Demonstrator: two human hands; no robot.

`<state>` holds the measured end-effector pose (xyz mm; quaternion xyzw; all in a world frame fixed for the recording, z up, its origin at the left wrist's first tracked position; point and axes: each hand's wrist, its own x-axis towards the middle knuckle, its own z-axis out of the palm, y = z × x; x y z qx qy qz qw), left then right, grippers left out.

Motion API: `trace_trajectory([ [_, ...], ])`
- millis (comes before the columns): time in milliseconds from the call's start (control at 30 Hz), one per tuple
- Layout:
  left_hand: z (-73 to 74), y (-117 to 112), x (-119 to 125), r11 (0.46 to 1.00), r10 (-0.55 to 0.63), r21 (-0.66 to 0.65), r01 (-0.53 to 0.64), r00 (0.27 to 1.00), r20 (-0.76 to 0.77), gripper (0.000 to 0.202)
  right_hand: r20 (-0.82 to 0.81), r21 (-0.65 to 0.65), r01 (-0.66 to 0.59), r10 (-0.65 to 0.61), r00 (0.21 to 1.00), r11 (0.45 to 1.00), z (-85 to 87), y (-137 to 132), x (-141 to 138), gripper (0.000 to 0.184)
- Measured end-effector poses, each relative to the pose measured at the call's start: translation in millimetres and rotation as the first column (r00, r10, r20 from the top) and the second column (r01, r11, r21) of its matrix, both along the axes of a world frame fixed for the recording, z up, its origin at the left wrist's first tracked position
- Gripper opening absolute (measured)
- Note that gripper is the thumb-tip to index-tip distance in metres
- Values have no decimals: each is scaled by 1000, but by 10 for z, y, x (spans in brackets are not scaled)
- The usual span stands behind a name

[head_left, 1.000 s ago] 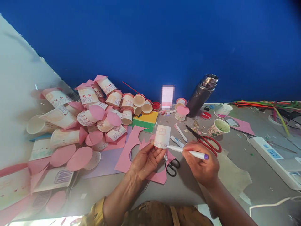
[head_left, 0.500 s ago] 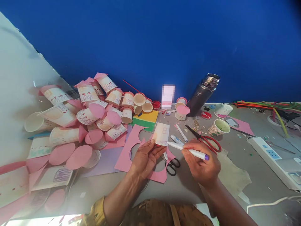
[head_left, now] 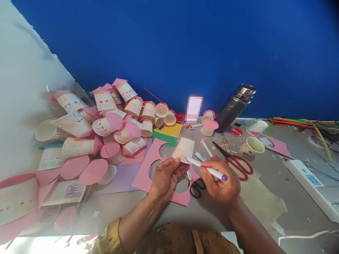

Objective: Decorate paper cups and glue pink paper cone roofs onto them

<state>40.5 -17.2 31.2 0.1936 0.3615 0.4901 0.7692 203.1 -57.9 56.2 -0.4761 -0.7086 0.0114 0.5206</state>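
Observation:
My left hand (head_left: 167, 176) grips a white paper cup (head_left: 184, 149) by its lower end, thumb in front. The cup has a drawn window at its right side and a pale orange patch near my thumb. In my right hand (head_left: 222, 180) is a white marker (head_left: 209, 170) with a purple end, its tip touching or very near the cup's lower part. Beneath the hands lies a pink paper sheet (head_left: 144, 173) with round cut-outs, and black-handled scissors (head_left: 197, 188) rest on the table beside it.
Many decorated paper cups with pink tops (head_left: 104, 125) are piled at left. A dark thermos (head_left: 233, 111) leans at the back beside a blue wall. Red-handled scissors (head_left: 239, 167), a patterned cup (head_left: 251, 146) and a power strip (head_left: 309, 183) lie to the right.
The cup has turned in my left hand, bringing the drawn window towards its right edge. My right hand and marker have moved left. The whole view has shifted slightly.

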Motion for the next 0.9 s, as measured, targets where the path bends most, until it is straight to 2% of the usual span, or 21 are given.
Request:
trace_trajectory([
  [133, 1, 1, 17, 1000, 10, -29, -10, 1000, 16, 21, 4, -13, -27, 27, 1000, 1000, -11, -17, 10, 11],
  [233, 3, 6, 25, 998, 10, -57, -9, 1000, 27, 18, -14, 6, 43, -42, 999, 999, -20, -25, 21, 11],
  [600, 7, 24, 27, 994, 11, -109, -7, 999, 37, 9, -29, -26, 67, -68, 997, 997, -60, -47, 77, 8],
  [700, -1, 35, 20, 992, 7, -123, 0, 998, 61, 5, -134, -22, 168, -170, 976, 986, -86, -71, 132, 4],
  [800, 19, 46, 14, 982, 19, -191, -1, 996, 91, 10, -327, -47, 274, -274, 905, 961, -75, -60, 209, 7],
  [900, 64, 37, 15, 953, -34, -294, 67, 993, 116, 16, -437, -155, 269, -310, 844, 951, -41, 35, 299, 18],
])
